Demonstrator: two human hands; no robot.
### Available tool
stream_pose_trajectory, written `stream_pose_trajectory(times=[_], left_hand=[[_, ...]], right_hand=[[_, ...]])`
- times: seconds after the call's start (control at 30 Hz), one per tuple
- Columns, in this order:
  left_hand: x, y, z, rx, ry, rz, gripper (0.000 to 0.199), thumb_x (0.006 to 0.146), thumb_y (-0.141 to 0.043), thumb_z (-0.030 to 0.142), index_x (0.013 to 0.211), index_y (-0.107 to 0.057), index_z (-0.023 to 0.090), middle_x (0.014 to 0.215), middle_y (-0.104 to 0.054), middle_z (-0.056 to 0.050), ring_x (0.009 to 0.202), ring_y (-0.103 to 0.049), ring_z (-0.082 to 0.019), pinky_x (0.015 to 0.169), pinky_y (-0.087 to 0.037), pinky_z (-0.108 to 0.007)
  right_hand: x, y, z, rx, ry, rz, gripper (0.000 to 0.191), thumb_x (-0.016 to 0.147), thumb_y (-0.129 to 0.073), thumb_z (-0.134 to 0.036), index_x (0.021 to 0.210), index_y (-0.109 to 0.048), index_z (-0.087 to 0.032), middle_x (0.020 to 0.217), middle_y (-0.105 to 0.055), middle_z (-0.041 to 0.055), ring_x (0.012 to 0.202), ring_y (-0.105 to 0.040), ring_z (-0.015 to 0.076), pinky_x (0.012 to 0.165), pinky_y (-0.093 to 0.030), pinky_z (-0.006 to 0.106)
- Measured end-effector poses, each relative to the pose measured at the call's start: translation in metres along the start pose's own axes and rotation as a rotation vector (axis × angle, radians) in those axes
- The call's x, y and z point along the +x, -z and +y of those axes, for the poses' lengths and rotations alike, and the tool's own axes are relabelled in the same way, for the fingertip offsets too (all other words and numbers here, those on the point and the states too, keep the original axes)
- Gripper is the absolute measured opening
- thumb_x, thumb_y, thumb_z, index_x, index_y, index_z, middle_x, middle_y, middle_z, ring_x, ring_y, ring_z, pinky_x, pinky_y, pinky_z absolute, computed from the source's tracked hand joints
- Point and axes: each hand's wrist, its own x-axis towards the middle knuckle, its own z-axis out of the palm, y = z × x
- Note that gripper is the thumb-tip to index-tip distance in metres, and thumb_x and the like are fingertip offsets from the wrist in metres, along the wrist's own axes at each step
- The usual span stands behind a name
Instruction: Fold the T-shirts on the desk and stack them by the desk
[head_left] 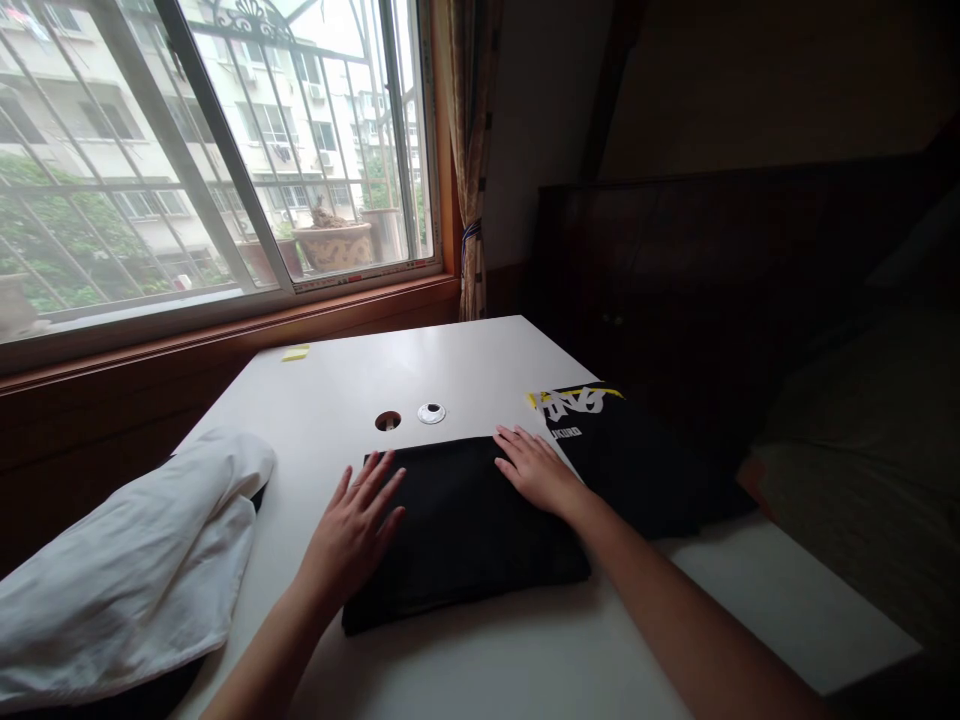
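A folded black garment (465, 530) lies flat as a rectangle on the white table (465, 355); its exact kind cannot be made out. On its left edge rests my left hand (361, 515), fingers spread. My right hand (541, 470) lies on the far right corner of the same garment, palm down with the fingers stretched out. Neither hand grips anything. Just right of my right hand, a dark garment with white lettering and a yellow stripe (615, 450) hangs over the table's right edge.
White cloth (150, 560) is heaped at the table's left, with dark fabric under it. Beyond the folded garment are a round hole (388, 421) and a silver round cover (431, 413). Yellow paper (295, 352) lies by the window. A dim person's arm or clothing (847, 470) shows at right.
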Motion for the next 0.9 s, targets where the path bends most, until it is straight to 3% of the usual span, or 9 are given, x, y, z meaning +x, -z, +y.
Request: stream_pose_trajectory(times=[0.17, 0.27, 0.4, 0.5, 0.67, 0.73, 0.8, 0.9], left_hand=[[0.005, 0.011, 0.058, -0.141, -0.322, -0.228, 0.065, 0.102, -0.053, 0.038, 0.161, -0.026, 0.032, 0.168, -0.024, -0.004, 0.155, -0.022, -0.030, 0.123, -0.027, -0.060], [0.004, 0.005, 0.069, -0.191, -0.398, -0.312, 0.069, 0.101, -0.056, 0.039, 0.161, -0.024, 0.034, 0.166, -0.028, -0.002, 0.153, -0.026, -0.030, 0.123, -0.026, -0.062], [0.002, -0.002, 0.051, -0.183, -0.344, -0.332, 0.059, 0.104, -0.046, 0.022, 0.158, -0.030, 0.038, 0.164, -0.035, 0.002, 0.152, -0.030, -0.027, 0.123, -0.026, -0.062], [-0.002, -0.001, 0.027, -0.191, -0.283, -0.338, 0.061, 0.102, -0.045, 0.014, 0.156, -0.035, 0.039, 0.161, -0.039, 0.002, 0.151, -0.033, -0.027, 0.122, -0.029, -0.062], [-0.006, 0.003, -0.004, -0.228, -0.069, -0.248, 0.039, 0.104, -0.048, 0.034, 0.142, -0.058, 0.035, 0.150, -0.056, -0.001, 0.145, -0.045, -0.028, 0.121, -0.032, -0.059], [-0.005, 0.004, -0.010, -0.254, 0.015, -0.213, 0.034, 0.106, -0.045, 0.036, 0.131, -0.066, 0.033, 0.142, -0.063, -0.001, 0.136, -0.055, -0.027, 0.121, -0.034, -0.056], [-0.003, 0.006, -0.015, -0.290, 0.096, -0.161, 0.033, 0.106, -0.042, 0.036, 0.118, -0.073, 0.032, 0.129, -0.072, -0.001, 0.121, -0.067, -0.025, 0.117, -0.040, -0.053], [-0.002, 0.005, -0.020, -0.333, 0.236, -0.039, 0.034, 0.105, -0.043, 0.038, 0.100, -0.075, 0.028, 0.106, -0.077, -0.003, 0.099, -0.071, -0.025, 0.099, -0.052, -0.045]], right_hand=[[-0.005, -0.003, 0.005, -0.090, -0.127, 0.102, 0.052, 0.102, -0.042, -0.039, 0.149, -0.051, -0.020, 0.162, -0.040, 0.0087, 0.150, -0.030, 0.0361, 0.122, -0.022, 0.054], [-0.012, -0.002, 0.003, -0.142, -0.179, 0.122, 0.051, 0.101, -0.043, -0.036, 0.147, -0.052, -0.016, 0.159, -0.044, 0.0122, 0.147, -0.032, 0.0399, 0.119, -0.026, 0.055], [-0.021, 0.008, -0.003, -0.212, -0.209, 0.147, 0.042, 0.099, -0.048, -0.035, 0.134, -0.061, -0.015, 0.146, -0.056, 0.0187, 0.145, -0.033, 0.0425, 0.115, -0.031, 0.060], [-0.028, 0.023, -0.008, -0.294, -0.230, 0.120, 0.031, 0.097, -0.054, -0.038, 0.116, -0.067, -0.017, 0.129, -0.064, 0.0202, 0.134, -0.045, 0.0416, 0.105, -0.041, 0.055], [-0.040, 0.049, -0.015, -0.259, -0.232, 0.010, 0.023, 0.091, -0.066, -0.041, 0.096, -0.070, -0.019, 0.109, -0.068, 0.0191, 0.106, -0.062, 0.0371, 0.086, -0.049, 0.045], [-0.048, 0.059, -0.017, -0.192, -0.227, -0.075, 0.021, 0.087, -0.071, -0.042, 0.087, -0.070, -0.021, 0.097, -0.071, 0.0152, 0.096, -0.066, 0.0336, 0.079, -0.048, 0.040], [-0.057, 0.066, -0.017, -0.090, -0.250, -0.240, 0.025, 0.081, -0.076, -0.046, 0.076, -0.069, -0.022, 0.084, -0.071, 0.0101, 0.081, -0.068, 0.0288, 0.068, -0.045, 0.035], [-0.069, 0.073, -0.015, 0.085, -0.257, -0.500, 0.030, 0.071, -0.081, -0.050, 0.065, -0.068, -0.023, 0.070, -0.069, 0.0042, 0.064, -0.064, 0.0225, 0.055, -0.036, 0.030]])
